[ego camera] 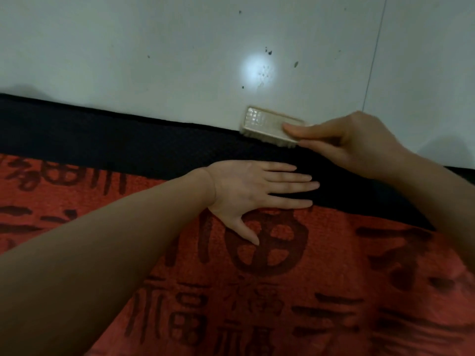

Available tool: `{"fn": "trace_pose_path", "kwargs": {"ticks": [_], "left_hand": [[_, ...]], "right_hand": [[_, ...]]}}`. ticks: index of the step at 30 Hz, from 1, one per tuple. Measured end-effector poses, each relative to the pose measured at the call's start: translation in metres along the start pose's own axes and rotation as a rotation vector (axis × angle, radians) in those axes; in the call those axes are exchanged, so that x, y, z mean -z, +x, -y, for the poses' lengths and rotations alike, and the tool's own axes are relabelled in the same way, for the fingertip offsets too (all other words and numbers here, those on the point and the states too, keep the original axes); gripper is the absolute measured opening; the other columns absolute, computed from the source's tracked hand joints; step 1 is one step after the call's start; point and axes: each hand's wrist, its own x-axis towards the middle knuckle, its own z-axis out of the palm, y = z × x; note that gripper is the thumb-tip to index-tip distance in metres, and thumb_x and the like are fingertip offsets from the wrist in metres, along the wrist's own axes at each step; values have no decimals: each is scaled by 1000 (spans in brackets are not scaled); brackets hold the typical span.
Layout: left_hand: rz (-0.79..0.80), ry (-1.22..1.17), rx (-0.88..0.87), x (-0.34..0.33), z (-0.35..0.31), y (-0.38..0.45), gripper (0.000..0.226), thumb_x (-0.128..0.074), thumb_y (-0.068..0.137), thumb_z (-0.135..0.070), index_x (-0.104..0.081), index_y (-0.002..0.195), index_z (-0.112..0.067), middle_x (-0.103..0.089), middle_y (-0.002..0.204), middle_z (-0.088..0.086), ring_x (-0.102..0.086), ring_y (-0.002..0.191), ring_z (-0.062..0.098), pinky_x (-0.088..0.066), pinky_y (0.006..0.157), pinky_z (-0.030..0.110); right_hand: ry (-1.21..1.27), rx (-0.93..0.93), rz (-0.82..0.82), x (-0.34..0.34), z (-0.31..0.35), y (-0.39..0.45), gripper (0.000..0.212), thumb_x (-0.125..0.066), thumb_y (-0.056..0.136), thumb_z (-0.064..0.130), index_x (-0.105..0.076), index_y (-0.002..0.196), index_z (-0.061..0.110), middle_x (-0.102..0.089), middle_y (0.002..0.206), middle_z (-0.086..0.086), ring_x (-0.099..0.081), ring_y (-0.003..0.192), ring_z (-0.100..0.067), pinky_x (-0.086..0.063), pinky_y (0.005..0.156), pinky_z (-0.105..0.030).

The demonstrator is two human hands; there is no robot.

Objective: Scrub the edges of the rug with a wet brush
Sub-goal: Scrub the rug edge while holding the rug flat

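**Brush at the rug's dark border**

The right hand (354, 145) pinches one end of a pale, rectangular plastic scrubbing brush (270, 127) between thumb and fingers, its bristles resting on the outer edge of the red woven rug (282, 291) with dark characters and a black border. The left hand (254, 194) lies flat, fingers straight and spread, pressing the border just beside the brush. Beyond the rug lies pale grey tiled floor (154, 47), speckled with small dark specks (268, 51) and a bright light reflection (257, 70).

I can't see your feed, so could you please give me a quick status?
Right hand grips brush at rug's black border. Left hand flat on rug. Nothing in the way.
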Motion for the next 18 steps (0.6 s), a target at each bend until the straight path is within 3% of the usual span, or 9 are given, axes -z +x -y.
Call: {"fn": "trace_pose_path", "kwargs": {"ticks": [2, 5, 6, 10, 13, 16, 18], "left_hand": [[11, -4, 4, 4, -3, -1, 101, -39, 84, -80, -15, 157, -15, -8, 163, 14, -5, 151, 26, -3, 123, 41], [-15, 3, 29, 3, -5, -5, 99, -41, 82, -82, -20, 156, -19, -20, 161, 12, -13, 149, 25, -1, 121, 36], [-15, 6, 19, 3, -4, -5, 99, -41, 82, -81, -20, 156, -19, -20, 161, 12, -13, 149, 26, -1, 122, 36], [-10, 19, 3, -1, -2, 2, 101, -41, 84, -79, -17, 157, -13, -10, 163, 14, -6, 151, 26, -5, 123, 42], [-12, 58, 11, -2, -1, -6, 100, -40, 83, -81, -18, 157, -18, -15, 163, 12, -10, 151, 25, -5, 123, 38], [-32, -16, 29, -3, -7, -5, 95, -47, 81, -80, -26, 153, -22, -32, 156, 8, -25, 142, 23, -20, 117, 37], [-8, 23, 35, 0, -8, -5, 93, -46, 84, -78, -25, 154, -20, -29, 158, 10, -21, 145, 24, -14, 120, 38]], "right_hand": [[-44, 13, 8, -14, 24, 25, 34, -47, 96, 48, -45, 130, 53, -71, 77, -4, -65, 66, -20, -40, 60, -30], [-111, 81, 55, -35, 66, 73, 35, -45, 100, 42, -46, 133, 51, -51, 60, 13, -35, 48, -3, -30, 61, -29], [-110, 81, 53, -35, 66, 75, 34, -44, 100, 42, -47, 133, 51, -50, 57, 14, -33, 47, -1, -30, 61, -28], [-73, -25, 38, -10, 21, 20, 35, -43, 93, 52, -44, 127, 57, -72, 76, -1, -65, 66, -16, -43, 61, -31], [-55, -5, -4, -23, 47, 33, 33, -43, 97, 48, -45, 129, 56, -68, 71, 0, -60, 63, -16, -41, 61, -32], [-183, 76, 78, -45, 97, 84, 36, -37, 103, 40, -43, 137, 51, -55, 70, 1, -49, 64, -15, -39, 64, -34], [-217, 83, 81, -43, 93, 89, 36, -38, 102, 42, -43, 136, 51, -63, 77, -3, -52, 67, -15, -41, 67, -33]]}}
